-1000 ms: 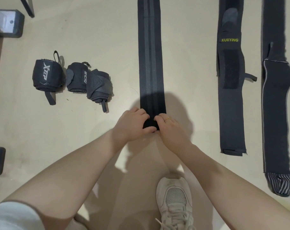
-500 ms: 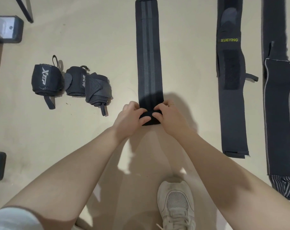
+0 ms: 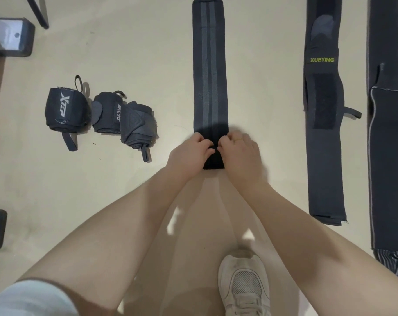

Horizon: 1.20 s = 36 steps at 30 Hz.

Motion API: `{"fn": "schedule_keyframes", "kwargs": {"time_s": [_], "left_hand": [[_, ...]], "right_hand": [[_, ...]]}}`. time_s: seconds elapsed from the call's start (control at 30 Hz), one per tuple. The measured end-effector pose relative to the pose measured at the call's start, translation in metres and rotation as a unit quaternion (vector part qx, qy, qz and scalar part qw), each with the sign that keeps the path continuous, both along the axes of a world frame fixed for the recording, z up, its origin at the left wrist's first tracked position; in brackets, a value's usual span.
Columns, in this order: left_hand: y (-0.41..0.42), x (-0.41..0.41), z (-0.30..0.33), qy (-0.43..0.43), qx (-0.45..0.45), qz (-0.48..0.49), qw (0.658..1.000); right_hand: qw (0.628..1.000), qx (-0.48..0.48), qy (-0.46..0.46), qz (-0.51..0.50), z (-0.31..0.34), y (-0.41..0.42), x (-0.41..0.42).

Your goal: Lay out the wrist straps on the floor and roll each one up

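Striped strap point(image 3: 209, 76) between both hands

The striped wrist strap point(image 3: 209, 71) is matt woven elastic cloth; the XUEYING strap point(image 3: 323, 137) carries a rougher velcro patch. The floor point(image 3: 129, 46) looks smooth, faintly glossy. The shoe point(image 3: 243, 283) has mesh fabric.

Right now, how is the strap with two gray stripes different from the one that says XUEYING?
The striped strap is being rolled at its near end by the left hand and right hand; the XUEYING strap lies flat and untouched. The striped strap has two gray lines; the XUEYING strap has green letters. Both are dark and lie lengthwise on the floor.
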<state>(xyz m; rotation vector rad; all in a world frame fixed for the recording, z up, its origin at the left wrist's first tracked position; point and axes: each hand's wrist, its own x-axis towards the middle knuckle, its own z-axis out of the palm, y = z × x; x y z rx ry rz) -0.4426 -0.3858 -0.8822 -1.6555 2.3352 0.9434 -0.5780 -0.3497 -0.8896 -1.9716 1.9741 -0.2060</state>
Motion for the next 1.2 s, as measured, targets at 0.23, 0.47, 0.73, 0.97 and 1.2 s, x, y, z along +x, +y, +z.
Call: {"fn": "schedule_keyframes", "kwargs": {"time_s": [0.23, 0.47, 0.73, 0.97, 1.2], "left_hand": [[-0.015, -0.01, 0.001, -0.011, -0.014, 0.073, 0.997], [0.009, 0.006, 0.011, 0.048, -0.028, 0.026, 0.998], [0.036, 0.033, 0.006, 0.063, 0.018, -0.043, 0.997], [0.005, 0.024, 0.009, 0.013, 0.073, -0.011, 0.997], [-0.005, 0.006, 0.006, 0.084, 0.041, 0.202, 0.975]], "right_hand": [[0.983, 0.033, 0.098, 0.149, -0.001, 0.004, -0.019], [0.976, 0.161, -0.141, 0.04, 0.011, 0.017, -0.019], [0.992, 0.117, 0.008, 0.052, 0.007, 0.049, -0.002], [0.989, -0.003, 0.08, 0.124, 0.001, 0.045, 0.002], [0.988, 0.1, 0.048, 0.106, 0.015, 0.011, -0.005]]}}
